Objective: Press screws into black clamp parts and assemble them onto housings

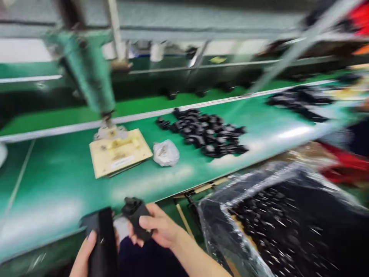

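My right hand [157, 227] is closed around a small black plastic part [135, 214], held just below the front edge of the green table [57, 192]. My left hand [83, 254] grips a longer flat black part [102, 242] at the bottom edge of the view; only some of its fingers show. The two parts sit close together, almost touching. The whole picture is smeared by motion.
A tan wooden jig [119, 152] lies on the table under a green press head [86, 73]. A crumpled white bag [165, 153] and a heap of black parts [207, 132] lie to its right. A plastic-lined box of black parts [276, 227] stands at lower right.
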Demonstrator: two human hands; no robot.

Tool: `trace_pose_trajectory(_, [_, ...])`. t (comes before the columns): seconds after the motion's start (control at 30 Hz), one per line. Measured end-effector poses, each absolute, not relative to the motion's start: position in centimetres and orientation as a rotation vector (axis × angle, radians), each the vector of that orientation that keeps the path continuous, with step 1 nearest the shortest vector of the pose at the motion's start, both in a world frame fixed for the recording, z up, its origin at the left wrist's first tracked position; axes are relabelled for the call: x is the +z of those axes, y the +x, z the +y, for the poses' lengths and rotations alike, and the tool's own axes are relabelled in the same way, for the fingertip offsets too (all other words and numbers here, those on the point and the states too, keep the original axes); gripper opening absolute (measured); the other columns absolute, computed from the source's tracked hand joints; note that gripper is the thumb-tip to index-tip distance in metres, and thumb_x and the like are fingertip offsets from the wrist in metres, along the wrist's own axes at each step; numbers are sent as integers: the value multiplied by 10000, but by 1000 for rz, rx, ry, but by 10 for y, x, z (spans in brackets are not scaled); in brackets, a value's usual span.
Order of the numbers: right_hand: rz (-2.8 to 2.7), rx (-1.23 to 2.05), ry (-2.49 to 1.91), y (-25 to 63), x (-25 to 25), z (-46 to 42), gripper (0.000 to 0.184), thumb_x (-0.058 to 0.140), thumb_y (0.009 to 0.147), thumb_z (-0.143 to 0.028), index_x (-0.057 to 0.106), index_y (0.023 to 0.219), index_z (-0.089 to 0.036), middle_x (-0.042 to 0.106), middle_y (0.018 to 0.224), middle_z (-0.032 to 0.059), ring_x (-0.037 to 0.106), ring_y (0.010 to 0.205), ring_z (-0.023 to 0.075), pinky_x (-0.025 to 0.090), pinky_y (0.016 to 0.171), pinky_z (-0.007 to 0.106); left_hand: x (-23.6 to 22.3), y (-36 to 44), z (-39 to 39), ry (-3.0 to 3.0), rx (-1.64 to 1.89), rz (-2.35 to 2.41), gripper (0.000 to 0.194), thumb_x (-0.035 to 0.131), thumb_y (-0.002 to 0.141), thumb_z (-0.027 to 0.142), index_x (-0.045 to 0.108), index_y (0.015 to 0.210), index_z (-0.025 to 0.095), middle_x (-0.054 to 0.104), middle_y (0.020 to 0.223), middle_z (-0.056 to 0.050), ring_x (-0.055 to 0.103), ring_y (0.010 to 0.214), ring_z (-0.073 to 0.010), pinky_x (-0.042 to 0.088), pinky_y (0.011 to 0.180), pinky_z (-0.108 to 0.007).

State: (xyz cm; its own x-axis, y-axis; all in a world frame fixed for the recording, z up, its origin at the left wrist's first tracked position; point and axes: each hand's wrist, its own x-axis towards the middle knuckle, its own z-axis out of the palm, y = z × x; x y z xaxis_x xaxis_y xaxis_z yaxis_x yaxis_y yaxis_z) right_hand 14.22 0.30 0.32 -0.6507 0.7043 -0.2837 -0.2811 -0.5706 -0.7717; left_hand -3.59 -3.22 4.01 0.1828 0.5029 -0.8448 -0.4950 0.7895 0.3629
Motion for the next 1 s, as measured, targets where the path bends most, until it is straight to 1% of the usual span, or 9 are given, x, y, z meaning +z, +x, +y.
trace_pose_trajectory(0.07, [-1290, 2075, -941, 142, 11, 6, 492, 683, 711, -612, 604, 745, -127, 589, 663, 23, 517, 593, 126, 366, 543, 231, 29, -41, -43, -141, 840, 1246, 384, 615, 860, 496, 651, 1044, 161, 671, 1043, -81, 642, 905, -200, 542, 793, -359])
trace_pose_trajectory(0.13, [-1664, 1851, -992, 140, 17, 14, 398, 667, 773, -530, 586, 702, -147, 564, 668, -1, 486, 620, 119, 375, 585, 235, 20, -47, -49, -188, 952, 1226, 514, 739, 685, 589, 687, 858, 108, 699, 828, -94, 643, 742, -203, 518, 691, -314])
trace_pose_trajectory(0.2, [-1925, 1679, -962, 136, 20, 20, 323, 628, 831, -448, 589, 701, -155, 574, 673, 3, 496, 633, 127, 399, 615, 247, 15, -52, -52, -143, 1012, 1229, 540, 831, 531, 585, 683, 746, 112, 681, 684, -79, 616, 627, -186, 476, 606, -278])
trace_pose_trajectory(0.27, [-2103, 1538, -903, 132, 21, 20, 265, 593, 868, -385, 609, 730, -159, 606, 687, 19, 532, 641, 140, 423, 631, 260, 15, -55, -54, -72, 1046, 1296, 544, 864, 470, 571, 678, 725, 128, 652, 612, -44, 572, 554, -151, 438, 556, -249])
trace_pose_trajectory(0.37, [-2320, 1303, -788, 127, 19, 16, 232, 562, 894, -337, 618, 759, -157, 648, 735, 47, 586, 663, 161, 452, 635, 278, 20, -54, -57, 57, 1069, 1413, 566, 849, 487, 598, 687, 772, 138, 630, 602, -16, 544, 539, -128, 421, 549, -234])
trace_pose_trajectory(0.5, [-2593, 922, -651, 121, 13, 20, 208, 562, 897, -315, 635, 814, -139, 665, 789, 83, 622, 692, 198, 477, 638, 316, 24, -55, -60, 247, 1056, 1505, 565, 781, 580, 645, 701, 827, 143, 690, 743, -56, 617, 694, -182, 474, 656, -266])
trace_pose_trajectory(0.67, [-2910, 444, -449, 111, 3, 24, 77, 589, 806, -149, 629, 747, -118, 610, 684, 104, 574, 647, 219, 359, 508, 302, 23, -52, -66, 374, 1015, 1618, 517, 819, 602, 554, 713, 900, 145, 717, 843, -56, 634, 825, -191, 486, 764, -259])
trace_pose_trajectory(0.87, [-3105, 274, -198, 100, -13, 11, 268, 402, 758, 50, 620, 737, -104, 552, 621, 98, 501, 562, 194, 274, 466, 292, 15, -44, -84, -107, 857, 1689, 511, 837, 580, 549, 675, 822, 130, 607, 587, 12, 563, 557, -124, 468, 575, -235])
trace_pose_trajectory(1.0, [-3171, 270, -55, 94, -27, -2, 292, 406, 696, 78, 629, 691, -111, 556, 613, 91, 485, 541, 180, 272, 461, 295, 7, -43, -99, -332, 731, 1620, 394, 721, 755, 508, 646, 762, 121, 639, 614, -40, 579, 519, -139, 471, 513, -239])
